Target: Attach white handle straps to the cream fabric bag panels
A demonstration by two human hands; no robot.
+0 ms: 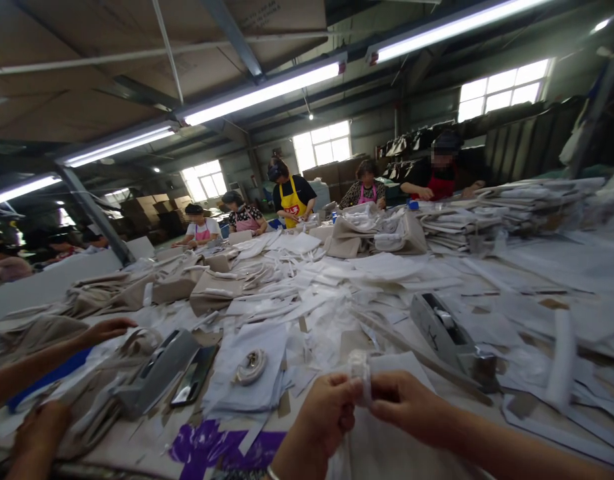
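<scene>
My left hand (323,410) and my right hand (411,400) meet low in the middle, thumbs and fingers pinched. Between them, both grip a narrow strap wrapped in translucent white film (359,373), its top standing up above the fingertips. Below my hands lies a pale beige fabric piece (381,443), partly hidden by them. A grey tape dispenser (447,333) stands to the right of my right hand. Left of my left hand, a coiled beige strap (251,368) rests on a stack of white sheets (244,403).
A neighbour's hands (43,427) work over beige fabric at the left, beside another grey tape dispenser (159,370) and a phone (194,377). Purple tape (201,443) marks the table's front edge. Beige bags (377,233) and white sheets pile up ahead; several people work across the table.
</scene>
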